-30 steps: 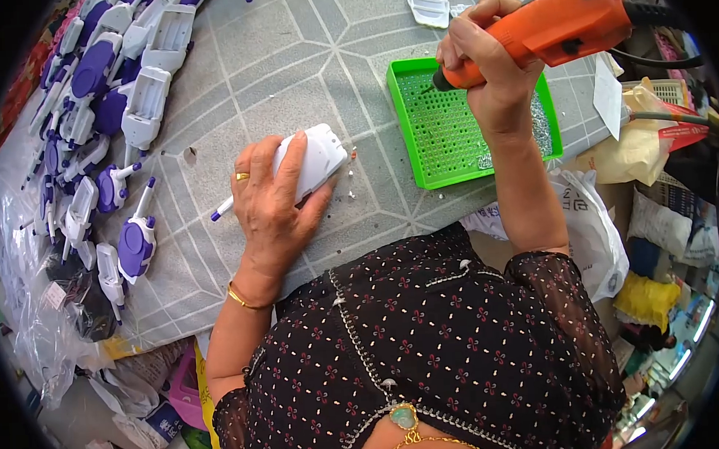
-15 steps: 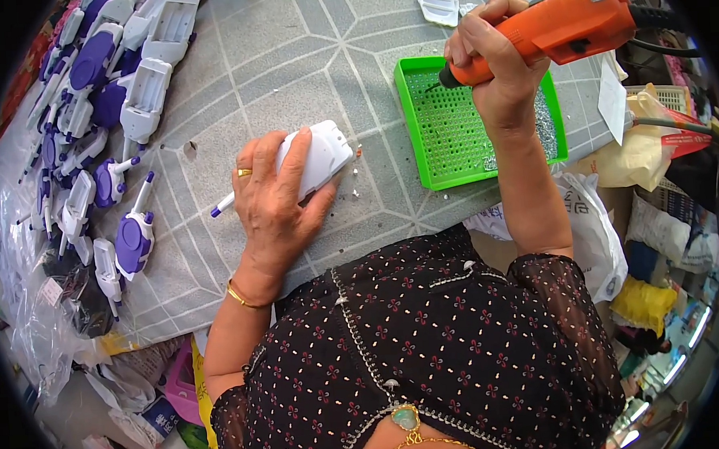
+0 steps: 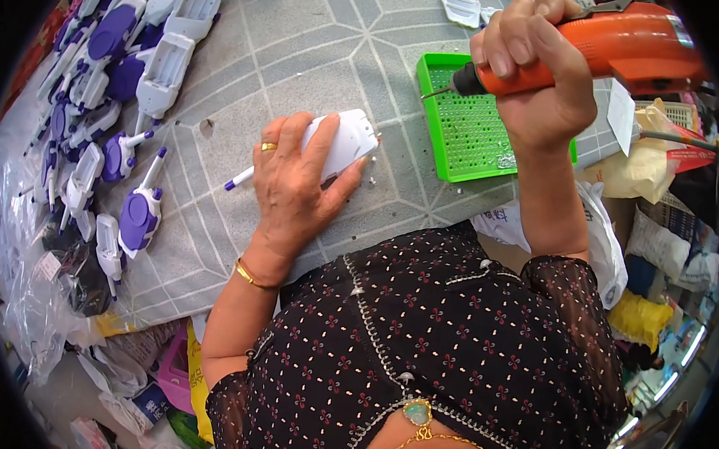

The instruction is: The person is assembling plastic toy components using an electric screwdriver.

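Observation:
My left hand is closed over a white plastic casing, which lies on the table. From its left side sticks a thin white rod with a purple tip. My right hand grips an orange electric screwdriver raised over the green tray. Its thin bit points left, with the tip near the tray's left rim; whether a screw sits on it is too small to tell. Inside the tray is a plate full of small holes, and some silvery screws show at its near right part, partly behind my right wrist.
Several white and purple plastic assemblies are heaped at the left. A loose white part lies beyond the tray. White crumbs dot the grey patterned tablecloth. Plastic bags hang or lie beside the table at the right.
The screwdriver has come up out of the tray, and its bit has swung toward the left rim. My left hand keeps its hold on the casing. The whole view has shifted slightly.

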The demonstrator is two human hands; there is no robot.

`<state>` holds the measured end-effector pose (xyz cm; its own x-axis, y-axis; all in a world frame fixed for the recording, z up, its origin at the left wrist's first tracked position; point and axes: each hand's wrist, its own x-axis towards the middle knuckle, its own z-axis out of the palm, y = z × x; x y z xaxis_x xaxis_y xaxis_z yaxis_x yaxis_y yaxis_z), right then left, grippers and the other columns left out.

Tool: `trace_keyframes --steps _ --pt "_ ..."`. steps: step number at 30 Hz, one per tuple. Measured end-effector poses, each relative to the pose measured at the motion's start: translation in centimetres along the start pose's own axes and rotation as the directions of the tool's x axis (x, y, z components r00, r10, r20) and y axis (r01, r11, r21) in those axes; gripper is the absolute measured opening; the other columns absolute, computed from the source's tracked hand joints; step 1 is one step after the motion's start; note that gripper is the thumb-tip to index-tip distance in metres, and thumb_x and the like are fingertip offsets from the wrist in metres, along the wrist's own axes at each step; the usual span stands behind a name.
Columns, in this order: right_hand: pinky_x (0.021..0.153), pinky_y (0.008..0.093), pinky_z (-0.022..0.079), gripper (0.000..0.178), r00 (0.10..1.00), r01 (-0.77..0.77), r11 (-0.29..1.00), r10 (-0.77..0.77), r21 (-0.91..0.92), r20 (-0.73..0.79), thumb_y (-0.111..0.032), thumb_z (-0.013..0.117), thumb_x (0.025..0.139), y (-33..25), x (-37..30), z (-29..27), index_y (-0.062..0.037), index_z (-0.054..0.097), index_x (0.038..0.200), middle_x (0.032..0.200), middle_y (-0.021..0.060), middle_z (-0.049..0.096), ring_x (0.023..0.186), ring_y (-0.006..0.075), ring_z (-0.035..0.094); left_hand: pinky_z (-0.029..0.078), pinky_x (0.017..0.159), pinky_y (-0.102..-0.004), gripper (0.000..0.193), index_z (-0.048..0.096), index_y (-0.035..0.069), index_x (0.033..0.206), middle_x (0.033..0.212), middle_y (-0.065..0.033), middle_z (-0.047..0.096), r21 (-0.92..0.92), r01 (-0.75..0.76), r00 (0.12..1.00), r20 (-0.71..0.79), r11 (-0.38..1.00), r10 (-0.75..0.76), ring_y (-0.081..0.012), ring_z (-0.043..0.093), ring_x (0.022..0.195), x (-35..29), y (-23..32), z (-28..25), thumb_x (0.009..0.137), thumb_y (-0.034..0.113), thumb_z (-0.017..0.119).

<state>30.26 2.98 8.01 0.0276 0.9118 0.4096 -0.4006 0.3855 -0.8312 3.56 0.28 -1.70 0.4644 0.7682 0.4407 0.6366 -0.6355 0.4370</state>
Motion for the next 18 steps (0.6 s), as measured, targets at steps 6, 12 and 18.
trace_keyframes --steps 6,12,18 --pt "0.073 0.0348 0.044 0.015 0.992 -0.036 0.998 0.030 0.048 0.121 -0.010 0.056 0.094 2.1 -0.7 3.9 -0.0112 0.046 0.106 0.080 0.0023 0.049 0.067 0.0140 0.049 0.044 0.090 -0.0450 0.056 0.067 0.008 0.123 0.121 -0.0132 0.058 -0.002 -0.005 1.000 -0.013 1.000 0.005 -0.0339 0.055 0.111 0.1 -0.1 0.1 0.077 0.035 0.082" --pt "0.072 0.0352 0.045 0.017 0.988 -0.060 0.997 0.051 0.057 0.143 -0.009 0.057 0.093 3.7 -1.2 4.7 -0.0115 0.046 0.106 0.080 0.0029 0.050 0.067 0.0140 0.050 0.044 0.085 -0.0440 0.056 0.067 0.008 0.124 0.117 -0.0125 0.059 -0.009 -0.008 1.000 -0.023 1.000 0.008 -0.0331 0.056 0.109 0.1 -0.2 0.0 0.077 0.036 0.082" --pt "0.072 0.0359 0.046 0.016 0.991 -0.052 0.998 0.047 0.038 0.125 -0.010 0.058 0.093 3.7 -1.2 4.3 -0.0107 0.047 0.105 0.079 0.0025 0.050 0.067 0.0143 0.051 0.048 0.092 -0.0454 0.056 0.069 0.005 0.121 0.116 -0.0132 0.063 -0.029 0.020 1.000 -0.011 0.999 -0.020 -0.0346 0.059 0.107 0.3 0.2 -0.6 0.073 0.028 0.087"
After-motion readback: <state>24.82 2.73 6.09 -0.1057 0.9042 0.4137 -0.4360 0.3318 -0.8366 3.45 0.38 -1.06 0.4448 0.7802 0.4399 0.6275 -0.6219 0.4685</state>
